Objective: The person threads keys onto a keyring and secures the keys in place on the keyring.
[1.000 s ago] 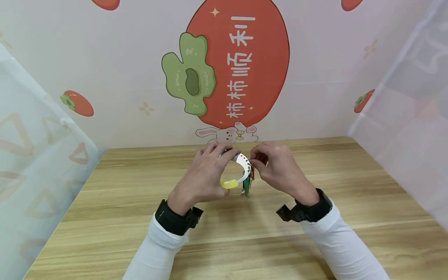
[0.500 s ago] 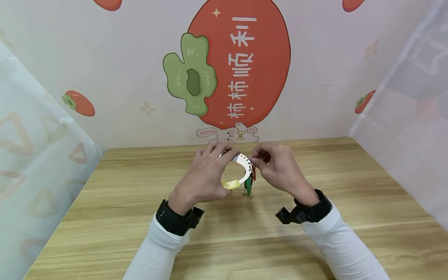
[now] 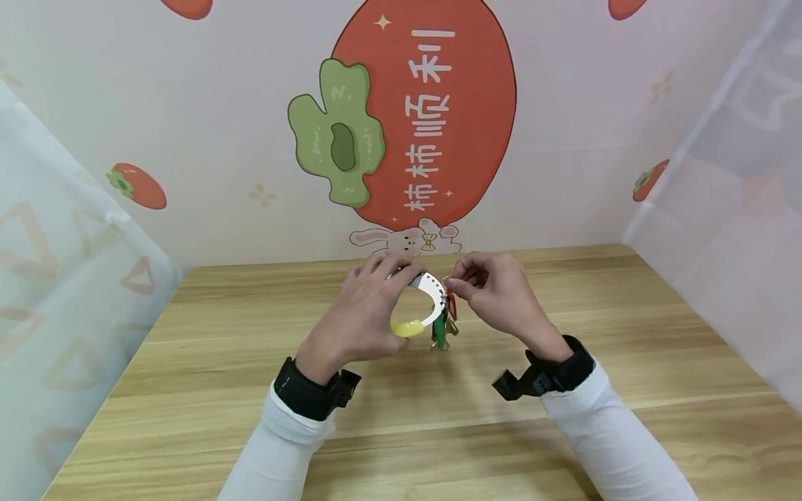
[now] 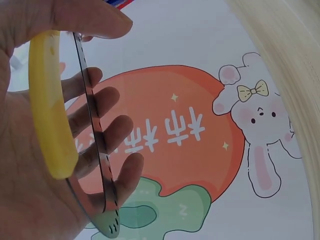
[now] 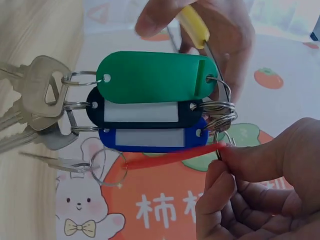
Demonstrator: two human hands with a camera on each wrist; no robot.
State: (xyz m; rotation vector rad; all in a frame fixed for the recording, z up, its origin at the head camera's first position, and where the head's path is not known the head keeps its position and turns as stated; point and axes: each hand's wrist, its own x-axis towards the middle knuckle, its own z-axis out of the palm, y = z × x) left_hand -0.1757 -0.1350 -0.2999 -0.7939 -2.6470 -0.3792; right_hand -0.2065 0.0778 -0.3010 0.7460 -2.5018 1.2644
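Observation:
My left hand [image 3: 357, 313] grips a flat, curved metal key holder [image 3: 432, 285] by its yellow handle [image 4: 50, 105]. Small holes line the metal arc. From its right side, key tags hang on split rings: a green tag [image 5: 155, 77], a black tag [image 5: 140, 111] and a blue tag [image 5: 152, 137]. Metal keys [image 5: 42, 92] dangle from their other ends. Thumb and forefinger of my right hand [image 3: 501, 299] pinch the small split ring [image 5: 218, 145] of a red tag [image 5: 175, 157], right at the holder's edge. The fingertips partly hide this ring.
Both hands are raised over a wood-grain table [image 3: 401, 431]. Behind it stands a pale backdrop [image 3: 219, 139] printed with a large persimmon and a rabbit. White translucent sheets [image 3: 63, 278] flank the table.
Both hands keep nearly the same hold and place. The tags and keys under the holder sway slightly, and a key beside the green tag shows more clearly now.

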